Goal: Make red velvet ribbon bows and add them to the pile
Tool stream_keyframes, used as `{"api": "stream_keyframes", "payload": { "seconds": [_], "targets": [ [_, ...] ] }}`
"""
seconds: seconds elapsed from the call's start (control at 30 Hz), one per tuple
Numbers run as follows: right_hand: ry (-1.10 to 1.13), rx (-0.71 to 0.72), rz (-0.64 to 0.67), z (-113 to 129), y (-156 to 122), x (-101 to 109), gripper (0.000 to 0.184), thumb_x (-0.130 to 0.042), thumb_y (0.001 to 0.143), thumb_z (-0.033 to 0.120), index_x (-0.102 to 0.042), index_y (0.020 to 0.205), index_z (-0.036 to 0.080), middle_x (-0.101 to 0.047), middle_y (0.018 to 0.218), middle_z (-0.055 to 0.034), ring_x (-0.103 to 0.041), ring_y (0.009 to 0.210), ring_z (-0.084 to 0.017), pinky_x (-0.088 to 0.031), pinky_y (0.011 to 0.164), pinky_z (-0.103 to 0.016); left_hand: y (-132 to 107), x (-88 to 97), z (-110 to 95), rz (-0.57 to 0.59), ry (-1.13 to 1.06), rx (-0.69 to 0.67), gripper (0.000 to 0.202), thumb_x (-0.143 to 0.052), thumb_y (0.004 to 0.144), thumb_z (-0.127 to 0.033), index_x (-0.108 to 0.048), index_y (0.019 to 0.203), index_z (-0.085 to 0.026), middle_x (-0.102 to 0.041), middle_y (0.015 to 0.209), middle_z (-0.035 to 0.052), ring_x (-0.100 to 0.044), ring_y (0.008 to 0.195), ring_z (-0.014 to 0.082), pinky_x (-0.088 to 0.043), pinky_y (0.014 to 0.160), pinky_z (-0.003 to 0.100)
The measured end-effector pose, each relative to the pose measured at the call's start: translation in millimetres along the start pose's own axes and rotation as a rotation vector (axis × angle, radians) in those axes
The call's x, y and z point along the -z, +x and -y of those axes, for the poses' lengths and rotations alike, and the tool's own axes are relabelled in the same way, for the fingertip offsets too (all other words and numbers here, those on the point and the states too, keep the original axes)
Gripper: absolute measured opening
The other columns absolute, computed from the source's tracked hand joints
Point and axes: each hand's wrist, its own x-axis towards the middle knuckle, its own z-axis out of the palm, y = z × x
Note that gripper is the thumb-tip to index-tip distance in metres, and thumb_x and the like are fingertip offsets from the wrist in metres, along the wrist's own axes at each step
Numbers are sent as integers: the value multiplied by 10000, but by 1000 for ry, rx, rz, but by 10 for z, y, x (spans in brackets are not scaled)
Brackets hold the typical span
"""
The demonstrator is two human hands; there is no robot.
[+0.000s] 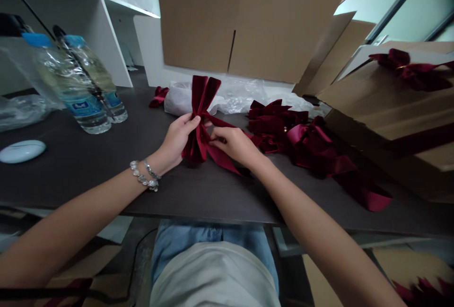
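Note:
A dark red velvet bow [201,94] stands on end above the table, its loops gathered at the middle. My left hand [182,136] is closed around that gathered middle, thumb on the near side. At the bow's right side, my right hand [232,142] has its fingers pinched together on the bow's ribbon; the exact spot under the fingertips is partly hidden. Loose ribbon ends trail from the bow to the right, passing below and behind my right hand. A heap of dark red ribbon and bows [283,125] lies just beyond it, with one long shiny strip curling toward the table's front edge.
Two water bottles [85,103] and a white computer mouse [23,151] are on the left of the dark table [166,198]. Clear plastic bags [244,96] lie along the back, beside a small red bow [158,96]. Cardboard boxes [397,103] stand at right, another bow on top.

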Motion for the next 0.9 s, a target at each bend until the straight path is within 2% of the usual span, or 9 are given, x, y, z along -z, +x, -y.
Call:
{"api": "stream_keyframes", "payload": {
  "seconds": [0.07, 0.17, 0.23, 0.3, 0.4, 0.53, 0.67, 0.8, 0.9],
  "targets": [
    [-37, -3, -44, 30, -7, 9, 157, -576, 921, 290, -582, 809, 181, -632, 813, -3, -531, 696, -123, -321, 631, -233, 6, 8, 3, 16, 33, -6, 197, -610, 844, -250, -644, 995, -127, -728, 878, 64, -681, 796, 136, -539, 782, 257],
    [-28, -23, -309, 43, 7, 26, 203, -562, 928, 377, -555, 873, 182, -616, 849, -35, -537, 740, -148, -382, 681, -260, 20, 21, 20, 45, 68, -38, 221, -627, 829, -259, -642, 1002, -122, -729, 922, 65, -673, 788, 127, -535, 779, 246],
    [6, -1, -421, 18, 29, 16, 236, -628, 880, 378, -547, 957, 171, -621, 960, -73, -562, 879, -187, -424, 793, -300, 23, 26, 36, 89, 106, -63, 235, -641, 813, -251, -642, 1009, -120, -725, 965, 61, -664, 806, 118, -526, 790, 232],
    [88, 11, -382, -22, 50, -14, 331, -658, 853, 398, -550, 1053, 157, -630, 1056, -102, -572, 991, -221, -431, 882, -342, 18, 26, 51, 133, 166, -88, 254, -650, 799, -238, -646, 1025, -122, -720, 998, 54, -655, 860, 116, -514, 811, 218],
    [238, -58, -234, -71, 67, -56, 328, -614, 882, 413, -586, 1072, 148, -676, 1010, -91, -622, 929, -219, -466, 835, -340, 6, 27, 55, 151, 260, -137, 284, -656, 788, -245, -653, 1048, -130, -711, 1026, 46, -642, 890, 118, -506, 822, 215],
    [271, -113, -207, -99, 74, -20, 250, -631, 875, 340, -653, 1001, 125, -710, 1008, -94, -651, 905, -214, -479, 790, -309, 0, 40, 21, 143, 267, -90, 347, -659, 787, -295, -640, 1097, -140, -697, 910, 30, -611, 696, 89, -500, 701, 218],
    [286, -40, -131, -151, 85, 67, 232, -610, 891, 306, -700, 1012, 130, -723, 1036, -78, -662, 927, -205, -479, 826, -307, -17, 44, -29, 180, 244, -13, 362, -651, 800, -323, -645, 1102, -123, -628, 666, 2, -589, 622, 90, -448, 589, 185],
    [301, 32, -109, -249, 86, 91, 254, -591, 907, 321, -708, 1043, 140, -718, 1072, -73, -659, 972, -207, -473, 863, -314, -34, 39, -52, 208, 242, -4, 334, -652, 808, -318, -657, 1078, -120, -620, 649, -3, -593, 622, 84, -463, 609, 180],
    [205, 36, -124, -308, 68, 82, 268, -558, 928, 359, -681, 1063, 163, -705, 1061, -73, -647, 940, -207, -474, 829, -326, -25, 45, -38, 191, 252, 14, 324, -648, 814, -316, -651, 1071, -119, -628, 661, -1, -598, 614, 83, -475, 606, 181]
  ]
}}
